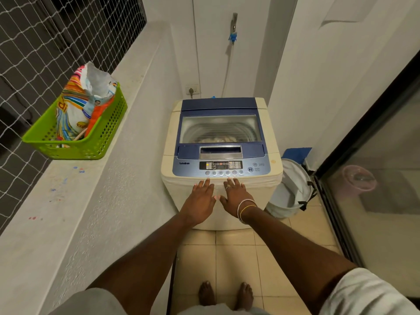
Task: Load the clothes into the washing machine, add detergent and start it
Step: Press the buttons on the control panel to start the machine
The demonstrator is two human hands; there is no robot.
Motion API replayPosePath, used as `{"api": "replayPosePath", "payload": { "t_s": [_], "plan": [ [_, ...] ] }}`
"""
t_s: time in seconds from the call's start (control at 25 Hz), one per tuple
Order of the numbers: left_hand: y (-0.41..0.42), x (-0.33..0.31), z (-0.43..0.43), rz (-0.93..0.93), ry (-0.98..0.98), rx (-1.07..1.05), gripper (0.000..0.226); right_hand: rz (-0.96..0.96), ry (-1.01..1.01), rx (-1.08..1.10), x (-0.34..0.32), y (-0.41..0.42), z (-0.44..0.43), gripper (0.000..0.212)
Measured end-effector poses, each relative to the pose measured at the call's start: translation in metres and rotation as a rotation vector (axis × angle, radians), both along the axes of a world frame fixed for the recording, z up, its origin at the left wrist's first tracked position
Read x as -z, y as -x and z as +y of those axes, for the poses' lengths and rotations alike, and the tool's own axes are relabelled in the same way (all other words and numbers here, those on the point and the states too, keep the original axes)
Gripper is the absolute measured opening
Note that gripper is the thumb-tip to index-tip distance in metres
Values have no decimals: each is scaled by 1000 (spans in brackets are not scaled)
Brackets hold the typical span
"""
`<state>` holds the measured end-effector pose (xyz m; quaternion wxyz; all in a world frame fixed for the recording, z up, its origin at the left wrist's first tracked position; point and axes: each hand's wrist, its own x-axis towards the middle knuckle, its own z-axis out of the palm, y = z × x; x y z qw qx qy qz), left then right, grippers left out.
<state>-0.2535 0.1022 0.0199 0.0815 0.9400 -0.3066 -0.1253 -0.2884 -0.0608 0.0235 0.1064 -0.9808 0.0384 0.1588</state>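
A cream top-loading washing machine (172, 142) with a blue lid stands straight ahead. Its glass lid (220, 128) is down, and pale clothes show dimly through it in the drum. The control panel (221, 167) has lit indicators. My left hand (201, 201) and my right hand (236, 196) lie flat and side by side on the machine's front edge, fingers spread, fingertips just below the row of buttons. Neither hand holds anything. A colourful detergent bag (79, 103) stands open in a green basket (100, 142) on the ledge to the left.
A white laundry hamper (293, 189) sits on the tiled floor right of the machine. A glass sliding door (375, 178) runs along the right. A wall tap with hose (233, 37) and a socket (192, 89) are behind the machine. Netting covers the left opening.
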Motion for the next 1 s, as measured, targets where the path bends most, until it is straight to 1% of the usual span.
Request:
{"api": "replayPosePath", "payload": {
  "t_s": [0.4, 1.0],
  "plan": [
    [4, -11, -7, -36, -1, 7, 56, -6, 10, 21, -6, 6, 1, 68],
    [5, -7, -4, 6, -13, -32, 58, -7, -14, 17, -3, 5, 3, 68]
  ]
}}
